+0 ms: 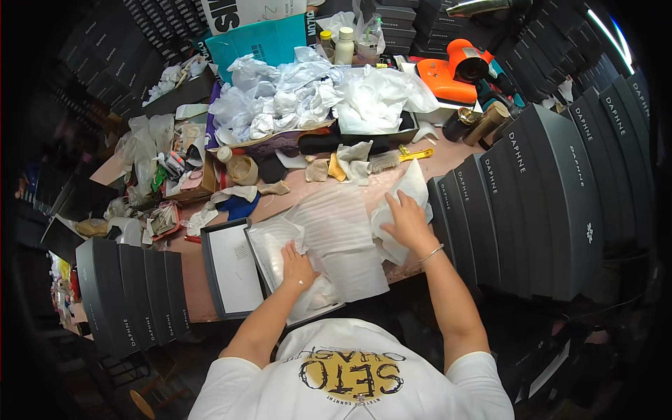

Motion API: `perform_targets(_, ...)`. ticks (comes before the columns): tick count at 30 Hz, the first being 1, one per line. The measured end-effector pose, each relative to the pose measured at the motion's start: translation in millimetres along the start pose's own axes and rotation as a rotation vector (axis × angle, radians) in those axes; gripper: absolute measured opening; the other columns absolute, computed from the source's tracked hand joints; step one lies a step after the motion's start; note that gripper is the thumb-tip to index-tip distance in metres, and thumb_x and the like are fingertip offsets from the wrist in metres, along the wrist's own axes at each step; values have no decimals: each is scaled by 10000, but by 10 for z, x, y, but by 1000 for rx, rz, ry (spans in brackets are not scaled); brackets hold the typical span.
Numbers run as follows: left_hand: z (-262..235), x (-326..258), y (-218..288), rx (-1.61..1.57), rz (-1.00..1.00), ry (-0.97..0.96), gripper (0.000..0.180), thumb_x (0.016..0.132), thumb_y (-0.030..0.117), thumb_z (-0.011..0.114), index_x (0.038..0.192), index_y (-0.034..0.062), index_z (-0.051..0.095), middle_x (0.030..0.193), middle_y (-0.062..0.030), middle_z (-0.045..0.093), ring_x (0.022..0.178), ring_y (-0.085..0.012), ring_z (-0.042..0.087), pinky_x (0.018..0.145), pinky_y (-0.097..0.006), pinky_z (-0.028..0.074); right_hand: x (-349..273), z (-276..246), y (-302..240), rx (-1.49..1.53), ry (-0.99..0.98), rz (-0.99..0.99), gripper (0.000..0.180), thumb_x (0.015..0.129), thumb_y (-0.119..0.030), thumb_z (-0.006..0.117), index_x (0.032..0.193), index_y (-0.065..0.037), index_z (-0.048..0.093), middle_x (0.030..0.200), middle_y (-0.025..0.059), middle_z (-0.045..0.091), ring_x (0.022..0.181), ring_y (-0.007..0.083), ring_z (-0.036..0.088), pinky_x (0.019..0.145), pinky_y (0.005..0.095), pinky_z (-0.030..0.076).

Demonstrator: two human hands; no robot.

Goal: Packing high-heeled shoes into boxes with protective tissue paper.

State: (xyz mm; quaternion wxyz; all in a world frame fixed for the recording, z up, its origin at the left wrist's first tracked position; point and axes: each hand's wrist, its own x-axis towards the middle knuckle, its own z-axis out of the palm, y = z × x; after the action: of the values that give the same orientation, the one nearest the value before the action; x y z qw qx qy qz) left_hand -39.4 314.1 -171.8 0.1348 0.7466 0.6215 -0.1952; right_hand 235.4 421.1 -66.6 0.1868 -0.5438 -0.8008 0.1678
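Note:
An open dark shoe box (260, 262) lined with white tissue sits at the table's front edge. My left hand (297, 266) presses down on the tissue inside it, fingers spread. A translucent ribbed foam sheet (343, 234) lies across the box's right side. Palm down, my right hand (404, 220) rests on crumpled white tissue paper (409, 189) to the right of the foam sheet. The box's lid (232, 269) lies inside-up just left of the box.
Stacks of dark grey shoe boxes stand at the right (546, 196) and front left (133, 294). A heap of crumpled white paper (294, 98) fills the table's back. An orange tool (455, 70), bottles (343, 45), a brush (399, 159) and scraps lie around.

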Motion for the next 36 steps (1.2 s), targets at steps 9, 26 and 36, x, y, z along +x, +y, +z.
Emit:
perform_targets(9, -400, -452, -158, -570, 146, 477, 320, 782, 197, 664, 1056, 37, 618, 1032, -139, 619, 1029, -287, 561, 1003, -511, 300, -357, 365, 291, -204, 188, -49, 125, 769, -97, 600, 880, -102, 656, 1226, 150, 505, 1171, 338, 436, 970, 517, 317)
perform_targets(26, -1106, -920, 465, -2737, 591, -762, 635, 908, 348, 558, 1407, 62, 290, 1385, -104, 395, 1244, -246, 427, 1011, -399, 390, -591, -923, -2095, 1599, -307, -164, 172, 906, -76, 471, 994, 39, 565, 849, 69, 581, 662, 98, 578, 582, 214, 476)
perform_targets(36, -270, -1854, -1357, -2010, -71, 534, 478, 832, 167, 626, 1246, 12, 445, 1013, -100, 591, 933, -214, 592, 849, -370, 492, -893, 207, -2185, 1747, -1175, 271, 389, 927, -167, 527, 1277, -14, 451, 1038, 146, 572, 850, 201, 625, 677, 272, 518)
